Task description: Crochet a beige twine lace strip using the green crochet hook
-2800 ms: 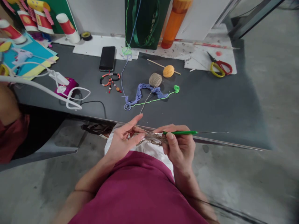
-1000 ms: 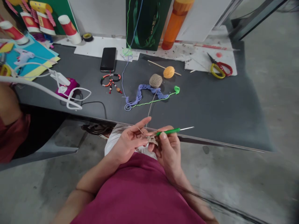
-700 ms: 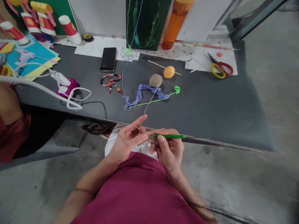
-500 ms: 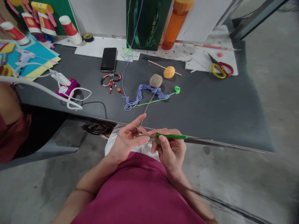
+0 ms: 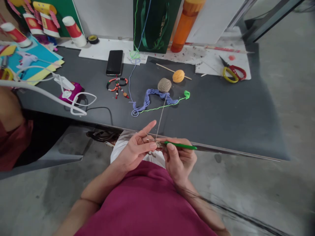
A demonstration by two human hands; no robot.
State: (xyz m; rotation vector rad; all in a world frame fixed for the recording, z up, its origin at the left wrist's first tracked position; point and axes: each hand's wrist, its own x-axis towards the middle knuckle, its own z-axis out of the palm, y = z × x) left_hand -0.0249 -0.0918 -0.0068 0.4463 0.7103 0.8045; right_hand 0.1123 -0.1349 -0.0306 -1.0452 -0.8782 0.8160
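In my right hand (image 5: 180, 159) is a crochet hook (image 5: 182, 145) with a green handle, its metal end pointing left. My left hand (image 5: 137, 147) pinches a small piece of beige crochet work (image 5: 159, 144) at the hook's tip, index finger raised with yarn about it. Fingers partly hide the piece. A strand of beige yarn (image 5: 161, 118) runs from my hands up to a beige yarn ball (image 5: 164, 85) on the table. Beside the ball lies a strip of purple crochet (image 5: 150, 93) with a light green strand (image 5: 157, 108).
On the dark table (image 5: 221, 114) lie red-and-yellow scissors (image 5: 233, 72), an orange yarn ball (image 5: 178, 76) with a stick, a phone (image 5: 114, 62) and a beaded bracelet (image 5: 117, 85). A purple power adapter (image 5: 73, 92) with white cables stands left. Behind are a green bag (image 5: 155, 29) and orange bottle (image 5: 185, 26).
The beige strand has swung right and looks straighter. The hook's handle has dipped slightly at its right end, and my left index finger has shifted a little to the right.
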